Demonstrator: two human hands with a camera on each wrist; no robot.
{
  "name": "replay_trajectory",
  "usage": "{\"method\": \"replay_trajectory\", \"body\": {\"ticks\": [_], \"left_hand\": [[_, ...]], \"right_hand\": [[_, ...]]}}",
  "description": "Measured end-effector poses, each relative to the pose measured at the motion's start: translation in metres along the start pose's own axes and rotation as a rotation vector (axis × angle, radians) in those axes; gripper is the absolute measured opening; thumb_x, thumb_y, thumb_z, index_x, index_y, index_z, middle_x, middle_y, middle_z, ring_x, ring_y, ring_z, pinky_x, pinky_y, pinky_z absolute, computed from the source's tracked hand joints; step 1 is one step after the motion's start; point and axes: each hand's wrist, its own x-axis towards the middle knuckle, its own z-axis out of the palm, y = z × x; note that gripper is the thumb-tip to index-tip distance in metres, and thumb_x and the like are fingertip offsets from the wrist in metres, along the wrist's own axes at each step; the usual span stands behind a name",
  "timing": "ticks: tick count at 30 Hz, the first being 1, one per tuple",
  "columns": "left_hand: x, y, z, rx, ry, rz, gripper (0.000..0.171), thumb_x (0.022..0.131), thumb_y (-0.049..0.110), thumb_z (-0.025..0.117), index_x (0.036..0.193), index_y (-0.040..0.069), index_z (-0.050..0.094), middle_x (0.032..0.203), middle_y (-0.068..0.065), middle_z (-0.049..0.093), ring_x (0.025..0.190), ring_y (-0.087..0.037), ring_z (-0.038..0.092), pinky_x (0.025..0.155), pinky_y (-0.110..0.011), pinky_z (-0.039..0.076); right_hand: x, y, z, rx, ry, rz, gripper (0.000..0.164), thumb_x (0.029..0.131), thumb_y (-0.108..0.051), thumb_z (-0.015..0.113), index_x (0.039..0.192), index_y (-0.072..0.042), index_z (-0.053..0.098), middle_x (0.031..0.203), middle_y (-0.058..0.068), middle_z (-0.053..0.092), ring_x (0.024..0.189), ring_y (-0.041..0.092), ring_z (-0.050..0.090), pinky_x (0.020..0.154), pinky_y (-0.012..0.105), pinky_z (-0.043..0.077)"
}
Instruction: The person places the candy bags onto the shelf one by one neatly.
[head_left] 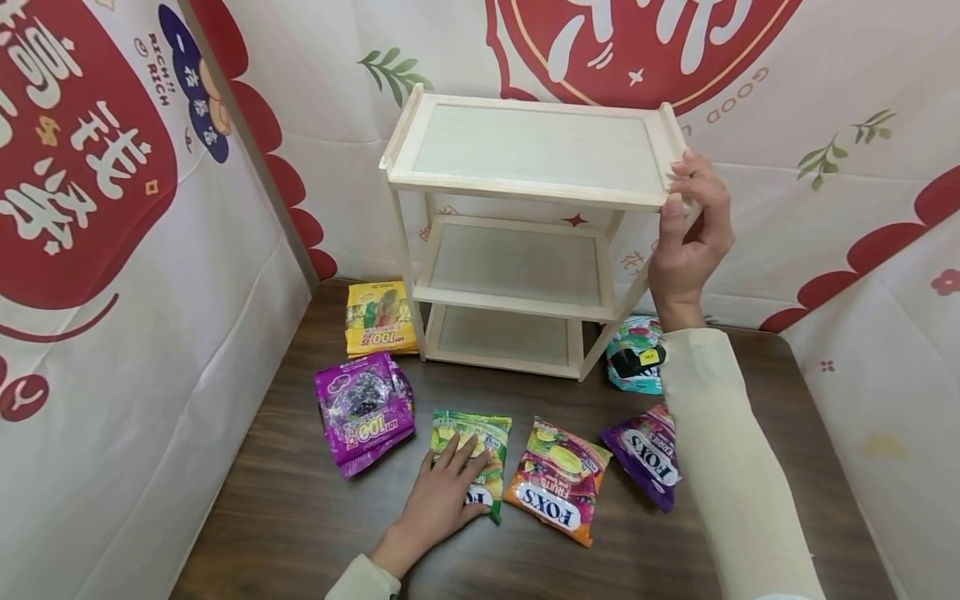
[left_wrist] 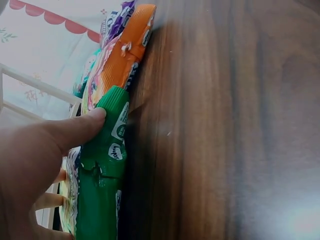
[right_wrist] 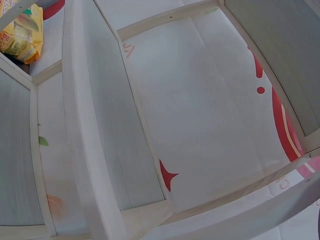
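In the head view, my left hand (head_left: 441, 498) rests with spread fingers on a green FOX'S candy bag (head_left: 493, 468) lying on the table. The left wrist view shows its thumb on the end of the green bag (left_wrist: 99, 200). My right hand (head_left: 696, 233) grips the right front corner of a three-tier white wooden shelf (head_left: 532, 150), thumb on the near side and fingers over the top edge. Its bare tiers (right_wrist: 115, 125) fill the right wrist view, where the hand itself is out of sight. Just right of the green bag lies an orange-and-red FOX'S Fruits bag (head_left: 558, 479).
A purple grape candy bag (head_left: 365, 412) and a yellow candy bag (head_left: 380, 317) lie left of the shelf. On the right are a purple FOX'S bag (head_left: 645, 454) and a teal bag (head_left: 633, 379), both partly behind the right arm. Printed cloth (head_left: 300, 50) surrounds the dark wooden table (head_left: 300, 533).
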Motion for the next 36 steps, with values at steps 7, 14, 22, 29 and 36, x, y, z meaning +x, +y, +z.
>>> {"method": "replay_trajectory", "body": {"ticks": [7,14,22,29,36], "left_hand": [[0.012,-0.004,-0.001,-0.002,0.022,0.009,0.077,0.080,0.058,0.066,0.144,0.021,0.044,0.150,-0.009,0.036,0.137,-0.035,0.030,0.094,-0.064,0.036],[0.025,-0.009,-0.001,0.014,0.020,0.007,0.076,0.081,0.059,0.064,0.144,0.021,0.044,0.150,-0.009,0.036,0.137,-0.036,0.029,0.094,-0.064,0.036],[0.038,-0.012,-0.002,0.015,0.007,-0.009,0.075,0.082,0.058,0.065,0.144,0.021,0.044,0.151,-0.008,0.034,0.138,-0.035,0.029,0.096,-0.062,0.035],[0.045,-0.013,-0.003,-0.004,0.004,-0.022,0.076,0.081,0.058,0.066,0.144,0.022,0.043,0.151,-0.009,0.034,0.138,-0.035,0.028,0.096,-0.062,0.034],[0.046,-0.015,-0.003,-0.131,0.067,-0.080,0.070,0.082,0.054,0.067,0.140,0.019,0.049,0.148,-0.017,0.034,0.136,-0.038,0.030,0.096,-0.063,0.035]], "right_hand": [[0.000,0.001,0.000,-0.009,0.001,0.003,0.047,0.081,-0.035,0.057,0.091,0.010,0.052,0.105,0.017,0.064,0.116,0.034,0.054,0.102,0.047,0.037],[0.001,-0.005,0.002,-0.016,-0.001,0.006,0.045,0.081,-0.033,0.056,0.091,0.010,0.052,0.105,0.017,0.064,0.116,0.033,0.054,0.103,0.046,0.037],[0.001,-0.003,0.003,0.032,-0.007,0.005,0.038,0.080,-0.025,0.056,0.091,0.011,0.052,0.105,0.018,0.064,0.116,0.036,0.053,0.102,0.048,0.038],[0.001,-0.003,0.004,0.038,-0.006,0.015,0.031,0.078,-0.017,0.053,0.091,0.011,0.052,0.105,0.018,0.064,0.116,0.034,0.053,0.102,0.047,0.038],[0.001,-0.003,0.001,0.015,-0.004,0.013,0.037,0.080,-0.024,0.054,0.092,0.011,0.052,0.105,0.018,0.064,0.117,0.035,0.053,0.102,0.047,0.038]]}}
